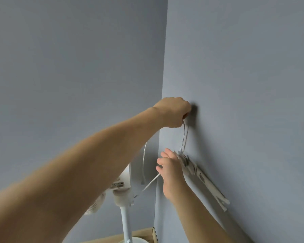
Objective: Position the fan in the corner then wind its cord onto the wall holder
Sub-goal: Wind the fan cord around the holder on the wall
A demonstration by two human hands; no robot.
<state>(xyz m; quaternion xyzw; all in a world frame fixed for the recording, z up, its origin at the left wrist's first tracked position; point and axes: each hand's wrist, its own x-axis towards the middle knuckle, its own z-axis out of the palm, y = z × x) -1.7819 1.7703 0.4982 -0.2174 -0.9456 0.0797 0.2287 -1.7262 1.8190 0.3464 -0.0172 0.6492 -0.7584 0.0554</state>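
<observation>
A white pedestal fan (123,188) stands in the corner between two blue-grey walls, its pole running down to a round base. Its white cord (184,135) rises in a loop up the right wall. My left hand (174,111) is closed on the top of that loop, pressed against the wall. Lower down, my right hand (170,172) grips the cord at a bundle of wound turns on the wall holder (188,162). A white strip (212,190) of folded cord extends down-right along the wall. Another cord length (144,165) hangs beside the fan head.
The two walls meet at a vertical corner edge (161,120). Wooden floor (142,234) shows at the bottom around the fan base (139,240). My left forearm crosses the view from the lower left.
</observation>
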